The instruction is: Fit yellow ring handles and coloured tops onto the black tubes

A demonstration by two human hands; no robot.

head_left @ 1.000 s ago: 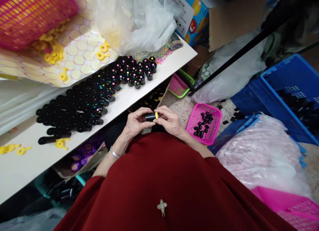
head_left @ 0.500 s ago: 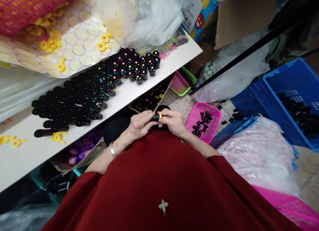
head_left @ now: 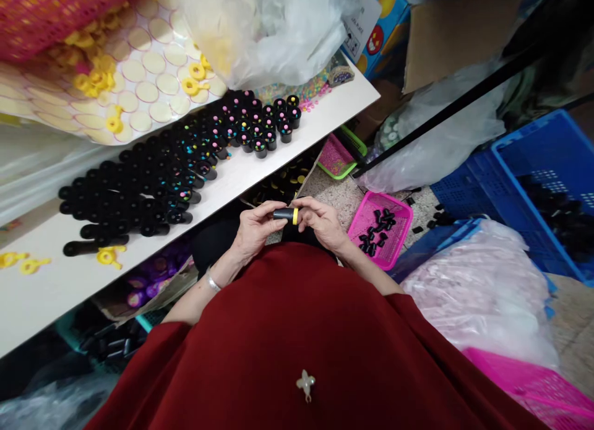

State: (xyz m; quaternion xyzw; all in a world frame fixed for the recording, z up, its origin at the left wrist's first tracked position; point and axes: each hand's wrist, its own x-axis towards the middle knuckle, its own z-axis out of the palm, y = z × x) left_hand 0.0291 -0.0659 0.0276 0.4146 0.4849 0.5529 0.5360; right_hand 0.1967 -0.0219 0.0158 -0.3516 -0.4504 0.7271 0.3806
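A small black tube (head_left: 281, 213) with a yellow band at one end is held sideways in front of my body. My left hand (head_left: 254, 231) pinches its plain black end between thumb and fingers. At the yellow end, the bent fingers and thumb of my right hand (head_left: 323, 224) close in and appear to touch it. Up on the white table stand several black tubes (head_left: 139, 161) packed together, many with small coloured beads on top. Yellow ring-shaped pieces (head_left: 107, 255) with short stems lie near them.
To the right, a pink basket (head_left: 403, 247) on the floor holds small black pieces. Beyond it are a blue crate (head_left: 538, 133) and a stuffed plastic bag (head_left: 477, 288). A green basket (head_left: 346, 170) with pink beads sits below the edge of the white table (head_left: 320, 117).
My left fingers have shifted back toward the black end, so more of the tube shows. My right fingers have loosened and lifted slightly around the yellow end.
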